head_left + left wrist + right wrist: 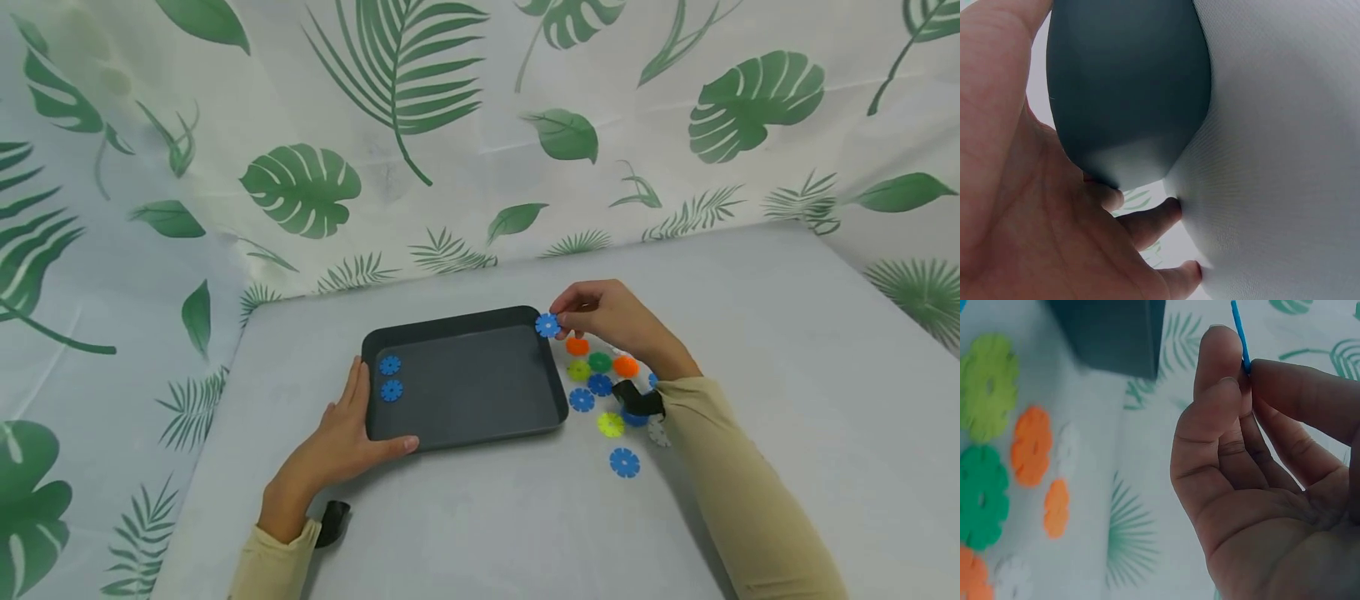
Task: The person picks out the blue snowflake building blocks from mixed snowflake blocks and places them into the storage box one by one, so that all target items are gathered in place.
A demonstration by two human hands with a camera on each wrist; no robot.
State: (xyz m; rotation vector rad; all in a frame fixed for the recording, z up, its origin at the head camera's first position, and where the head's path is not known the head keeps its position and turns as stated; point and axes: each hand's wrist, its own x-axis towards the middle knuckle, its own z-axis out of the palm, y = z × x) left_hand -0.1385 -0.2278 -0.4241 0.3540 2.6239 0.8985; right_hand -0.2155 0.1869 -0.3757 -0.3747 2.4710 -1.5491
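My right hand [611, 321] pinches a blue notched plastic disc [548, 325] at its edge, over the far right corner of the dark grey tray [465, 442]. The right wrist view shows this disc edge-on between thumb and fingertips of the hand [1260, 487]. Two blue discs, one [390, 365] behind the other [392, 390], lie flat inside the tray along its left side. With fingers extended along the left wall and thumb by the near rim, my left hand [341, 433] rests against the tray's near left corner. Its spread fingers show beside the tray wall [1129, 94] in the left wrist view.
Right of the tray, several loose discs lie on the white table [487, 525], among them orange [626, 367], green [600, 362], yellow [611, 425] and blue [625, 462] ones. A leaf-patterned cloth [450, 167] hangs behind the table. Black wrist cameras [332, 523] sit at both cuffs.
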